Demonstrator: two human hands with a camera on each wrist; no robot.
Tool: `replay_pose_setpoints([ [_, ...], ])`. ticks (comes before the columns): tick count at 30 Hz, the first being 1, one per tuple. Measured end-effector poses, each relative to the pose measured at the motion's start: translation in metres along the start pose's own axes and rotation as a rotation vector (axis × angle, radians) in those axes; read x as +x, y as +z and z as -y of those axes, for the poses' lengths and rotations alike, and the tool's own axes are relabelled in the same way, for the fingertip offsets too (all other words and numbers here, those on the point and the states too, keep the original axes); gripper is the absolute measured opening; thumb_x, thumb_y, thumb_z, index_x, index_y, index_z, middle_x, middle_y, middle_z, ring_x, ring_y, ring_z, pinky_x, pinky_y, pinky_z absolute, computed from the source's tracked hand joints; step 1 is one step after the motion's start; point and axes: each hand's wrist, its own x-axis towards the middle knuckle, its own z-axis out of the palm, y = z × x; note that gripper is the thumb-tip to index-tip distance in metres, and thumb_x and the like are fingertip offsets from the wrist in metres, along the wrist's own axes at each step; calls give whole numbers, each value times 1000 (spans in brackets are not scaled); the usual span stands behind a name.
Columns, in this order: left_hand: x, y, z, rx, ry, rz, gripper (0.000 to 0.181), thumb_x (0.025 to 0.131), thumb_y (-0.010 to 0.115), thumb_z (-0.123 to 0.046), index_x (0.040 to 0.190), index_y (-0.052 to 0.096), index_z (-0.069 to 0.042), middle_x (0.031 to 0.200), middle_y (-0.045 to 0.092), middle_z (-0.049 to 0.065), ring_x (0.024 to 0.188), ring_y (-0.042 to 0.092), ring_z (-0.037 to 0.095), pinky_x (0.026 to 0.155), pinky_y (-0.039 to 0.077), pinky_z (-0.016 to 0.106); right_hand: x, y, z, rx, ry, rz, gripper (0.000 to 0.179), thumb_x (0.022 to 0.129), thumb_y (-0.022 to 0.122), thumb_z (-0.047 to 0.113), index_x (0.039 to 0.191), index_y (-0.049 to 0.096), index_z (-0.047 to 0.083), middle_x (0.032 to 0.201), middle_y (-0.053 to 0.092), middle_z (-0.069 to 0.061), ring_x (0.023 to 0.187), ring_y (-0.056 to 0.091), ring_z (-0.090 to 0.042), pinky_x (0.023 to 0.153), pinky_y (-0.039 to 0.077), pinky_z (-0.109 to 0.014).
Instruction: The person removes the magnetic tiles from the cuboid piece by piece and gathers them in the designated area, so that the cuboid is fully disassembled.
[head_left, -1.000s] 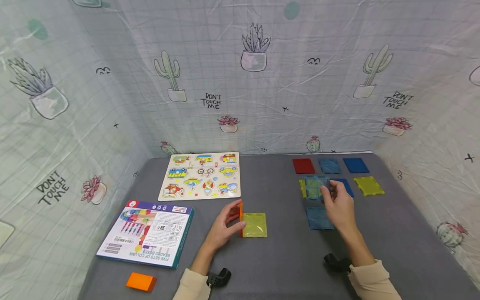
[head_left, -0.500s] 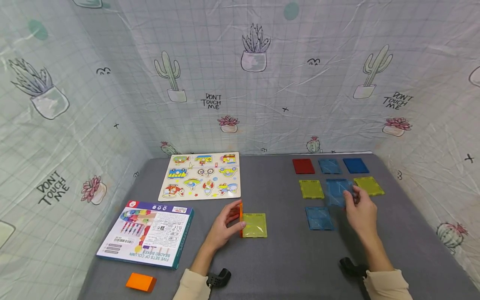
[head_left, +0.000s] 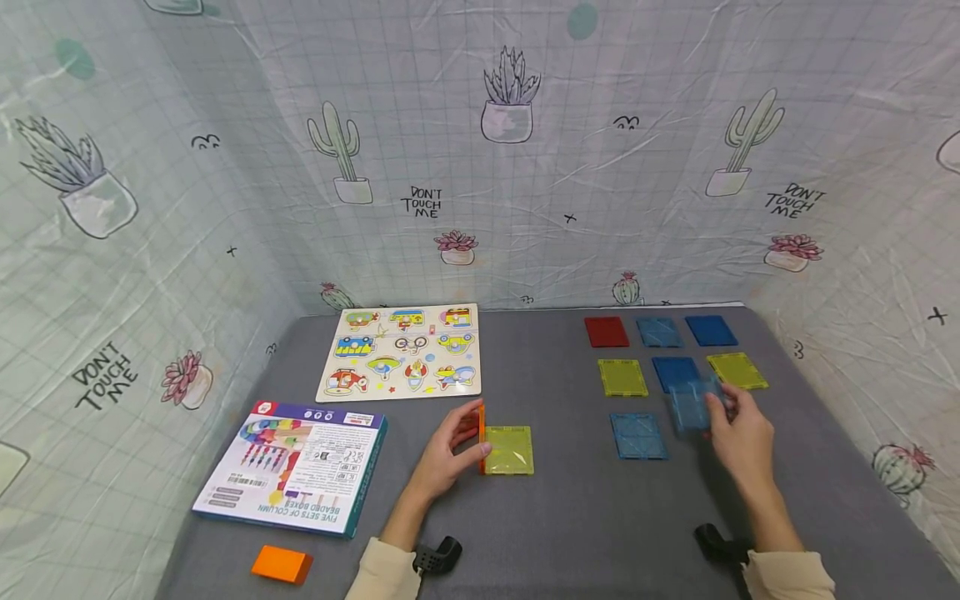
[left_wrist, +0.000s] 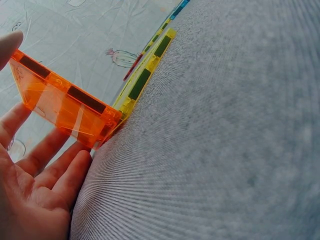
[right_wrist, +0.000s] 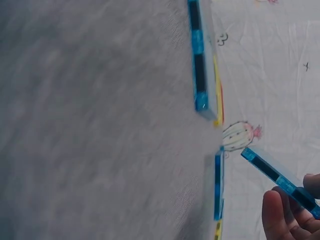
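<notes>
My left hand (head_left: 441, 457) pinches an orange magnetic tile (left_wrist: 65, 102), which stands on edge along the left side of a flat yellow magnetic tile (head_left: 512, 452). In the left wrist view, the orange tile's lower edge meets the yellow one. Over on the right, my right hand (head_left: 741, 437) grips a light-blue magnetic tile (head_left: 686, 408) between thumb and fingers, raised and tilted above the table. A dark-blue tile (head_left: 673, 371) lies partly behind it, and another light-blue tile (head_left: 637, 437) lies to its left.
Several other tiles lie at the back right, including a red tile (head_left: 607, 332) and a yellow tile (head_left: 622, 378). On the left are a wooden vehicle puzzle board (head_left: 397, 392), a beads box (head_left: 300, 467) and an orange block (head_left: 282, 564). Printed cloth (head_left: 525, 192) walls the table.
My right hand has carried the light-blue tile rightward and toward me, off from above the left yellow tile and past the dark-blue one. My left hand has stayed still on the orange tile.
</notes>
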Motion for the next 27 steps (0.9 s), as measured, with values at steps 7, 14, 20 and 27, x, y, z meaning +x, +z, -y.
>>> replay_pose_setpoints([
  [7,0,0,0,-1,-4,5,63,93,65,-5,149,40,1,144,44,35,129,51,45,111,39,64,-1,-4,-11,-64,63,75,44,105,52,23,137,52,-6,101,65,-27,48,57,-1,45,49,-19],
  [14,1,0,1,-5,0,-5,62,92,66,-5,149,42,-2,143,46,34,128,51,45,110,40,64,-2,-7,-16,-107,97,179,48,106,50,24,138,47,-12,106,65,-32,53,64,-15,45,50,-26],
  [20,1,0,1,-5,3,-4,62,92,66,-5,149,42,-2,143,46,34,127,52,44,110,40,64,0,-10,-19,-198,125,261,60,104,50,34,141,43,-13,115,61,-36,87,66,-44,65,54,-48],
  [27,0,-1,1,10,5,-7,62,92,66,-6,149,42,-4,141,48,32,125,54,38,109,43,61,4,-12,-22,-289,171,423,100,94,59,58,147,26,-19,143,35,-46,126,40,-62,96,43,-71],
])
